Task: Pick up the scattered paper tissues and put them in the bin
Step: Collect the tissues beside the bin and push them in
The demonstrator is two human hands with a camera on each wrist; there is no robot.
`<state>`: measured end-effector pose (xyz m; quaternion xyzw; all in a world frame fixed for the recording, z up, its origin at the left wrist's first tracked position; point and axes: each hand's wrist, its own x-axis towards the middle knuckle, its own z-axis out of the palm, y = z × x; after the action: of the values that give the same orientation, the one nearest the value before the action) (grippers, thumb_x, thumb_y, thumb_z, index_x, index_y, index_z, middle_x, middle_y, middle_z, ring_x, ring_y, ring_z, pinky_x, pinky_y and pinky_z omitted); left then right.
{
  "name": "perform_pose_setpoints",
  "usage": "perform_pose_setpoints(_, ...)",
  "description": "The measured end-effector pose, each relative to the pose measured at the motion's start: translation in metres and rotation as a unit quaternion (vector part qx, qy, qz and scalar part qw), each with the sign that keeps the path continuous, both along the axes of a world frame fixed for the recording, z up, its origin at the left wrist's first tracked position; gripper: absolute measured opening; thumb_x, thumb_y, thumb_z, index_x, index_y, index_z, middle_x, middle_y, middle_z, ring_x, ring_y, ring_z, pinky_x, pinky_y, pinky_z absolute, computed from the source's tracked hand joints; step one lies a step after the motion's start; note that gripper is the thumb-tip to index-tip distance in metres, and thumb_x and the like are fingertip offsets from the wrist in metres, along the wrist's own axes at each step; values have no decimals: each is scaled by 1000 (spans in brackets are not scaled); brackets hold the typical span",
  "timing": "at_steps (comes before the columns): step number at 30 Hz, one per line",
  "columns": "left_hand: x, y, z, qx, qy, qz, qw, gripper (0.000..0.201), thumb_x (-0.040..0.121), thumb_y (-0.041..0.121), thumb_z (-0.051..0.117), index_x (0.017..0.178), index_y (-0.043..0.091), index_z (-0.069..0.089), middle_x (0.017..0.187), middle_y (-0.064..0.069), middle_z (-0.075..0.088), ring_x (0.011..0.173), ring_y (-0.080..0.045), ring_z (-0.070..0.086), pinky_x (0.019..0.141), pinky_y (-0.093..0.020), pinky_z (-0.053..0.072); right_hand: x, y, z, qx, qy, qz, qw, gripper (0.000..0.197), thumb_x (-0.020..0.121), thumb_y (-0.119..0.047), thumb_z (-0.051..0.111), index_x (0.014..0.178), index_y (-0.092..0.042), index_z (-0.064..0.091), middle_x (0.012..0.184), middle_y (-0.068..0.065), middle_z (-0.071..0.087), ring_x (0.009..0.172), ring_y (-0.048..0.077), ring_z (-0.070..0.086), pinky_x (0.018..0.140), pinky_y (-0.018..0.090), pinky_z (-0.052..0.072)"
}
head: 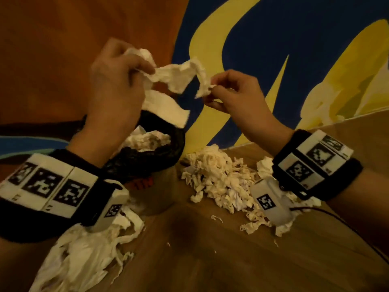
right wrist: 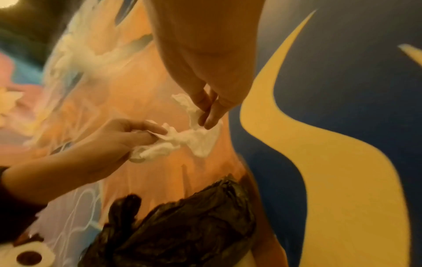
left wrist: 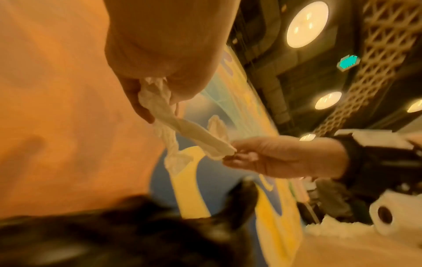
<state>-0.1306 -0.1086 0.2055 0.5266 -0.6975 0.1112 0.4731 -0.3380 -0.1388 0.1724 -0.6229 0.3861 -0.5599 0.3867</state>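
Both hands hold one crumpled white tissue [head: 179, 77] stretched between them, above the bin. My left hand [head: 134, 68] grips its left end together with more tissue that hangs down toward the bin. My right hand [head: 212, 88] pinches the right end between thumb and fingers. The bin [head: 166, 161], lined with a black bag, stands just below and holds several tissues. The left wrist view shows the tissue [left wrist: 200, 139] running from my left hand [left wrist: 146, 101] to my right hand [left wrist: 230, 155]. In the right wrist view the tissue [right wrist: 194, 139] spans both hands over the black bag [right wrist: 182, 225].
A heap of crumpled tissues [head: 221, 180] lies on the wooden table [head: 210, 260] right of the bin. Another pile [head: 84, 249] lies at the front left under my left wrist. A painted orange, blue and yellow wall [head: 294, 60] rises behind. A tissue roll [left wrist: 392, 215] stands nearby.
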Motion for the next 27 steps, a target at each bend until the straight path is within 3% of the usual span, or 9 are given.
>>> perform_pose_setpoints(3,35,2,-11,80,-98,102,987,32,90,-4,44,108,7,67,120,-18,48,115,-37,39,89,-32,32,35,-9,1,-37,119,17,992,12,91,-8,55,93,-14,65,79,-1,65,72,11,67,66,25,53)
perform_pose_setpoints(6,62,-8,-43,253,-184,129,941,30,94,13,46,120,5,59,121,-23,41,116,-42,31,94,-41,26,64,-12,-7,-81,230,31,969,18,93,-11,52,106,-11,65,84,-11,57,68,-6,55,59,7,39)
perform_pose_setpoints(8,69,-7,-55,390,-196,129,890,34,97,37,38,110,12,58,116,-22,46,125,-46,30,106,-54,23,79,-13,-13,-112,310,62,942,23,95,-12,50,110,-11,67,99,-5,60,73,1,53,60,5,38)
perform_pose_setpoints(10,68,-4,-55,455,-138,132,870,40,99,45,30,114,20,56,122,-19,51,134,-47,22,109,-63,15,88,-15,-19,-121,397,112,903,26,95,-13,50,113,-13,69,110,-1,65,75,7,57,61,7,40)
perform_pose_setpoints(12,65,-1,-49,416,-96,141,893,39,99,39,34,133,26,47,141,-12,43,141,-41,12,112,-64,5,85,-13,-22,-123,423,130,888,27,95,-14,49,112,-16,70,114,0,67,78,13,61,63,16,44)
perform_pose_setpoints(14,62,4,-38,316,-84,129,936,42,93,29,39,134,23,47,144,-12,40,140,-41,14,112,-64,5,73,-11,-22,-122,383,107,909,26,95,-14,49,110,-18,70,107,-4,67,73,13,61,61,20,44)
perform_pose_setpoints(17,44,12,-24,195,-39,48,979,44,85,9,43,129,16,48,139,-12,40,139,-35,21,115,-53,14,39,-10,-33,-97,311,55,944,23,96,-15,49,107,-20,69,105,-8,64,81,5,59,69,14,43)
perform_pose_setpoints(22,-21,22,-30,128,-103,-144,976,34,85,2,50,117,11,58,131,-7,46,130,-15,32,100,0,10,-39,-3,-84,34,351,-23,936,21,94,-13,51,106,-17,69,104,-3,69,92,14,63,83,30,51)
perform_pose_setpoints(27,-86,30,-80,188,-155,-277,929,27,89,11,53,115,16,59,123,1,50,119,-8,34,98,-6,22,-119,31,-148,173,478,-9,861,20,94,-17,56,111,-17,66,105,1,67,81,10,58,66,16,40)
